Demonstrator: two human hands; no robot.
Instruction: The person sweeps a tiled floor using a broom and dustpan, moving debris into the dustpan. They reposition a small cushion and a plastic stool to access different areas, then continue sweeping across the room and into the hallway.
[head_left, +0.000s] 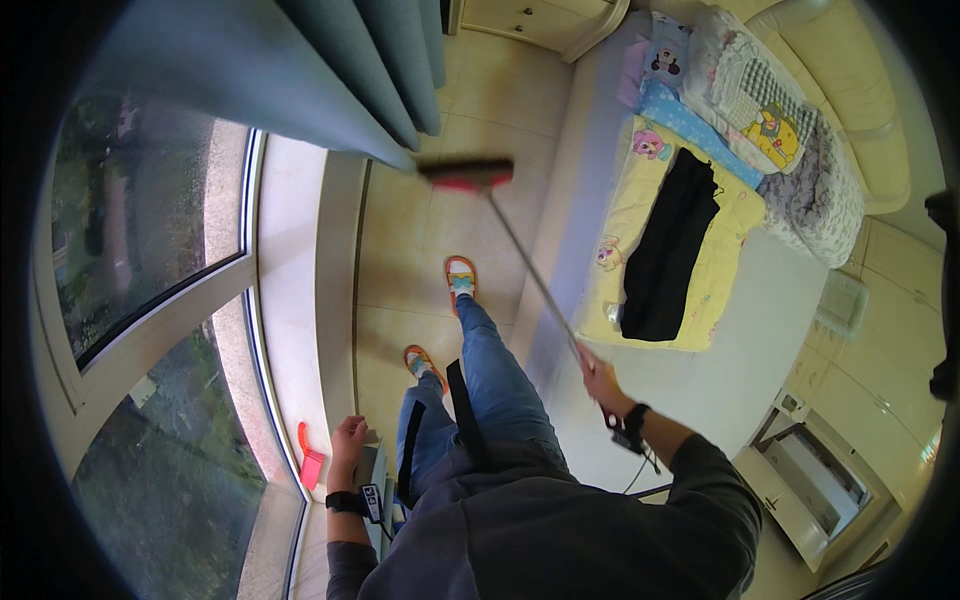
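Observation:
My right hand (597,377) grips the thin metal handle of a broom (530,270). The handle runs up and left to the broom head (467,175), red with dark bristles, which is over the pale tiled floor near the curtain. My left hand (348,438) hangs by my left hip with its fingers curled. A grey object (373,468) sits right beside it, and I cannot tell whether the hand holds it. Both wrists carry dark bands. My feet, in orange sandals (459,274), stand on the floor between the window and the bed.
A bed (690,380) lies to the right with a yellow cartoon blanket (628,215), a black garment (665,250) and pillows. Grey-blue curtains (330,70) hang at top left beside a large window (150,300). A red object (311,462) rests on the window ledge. A cabinet (800,480) stands at lower right.

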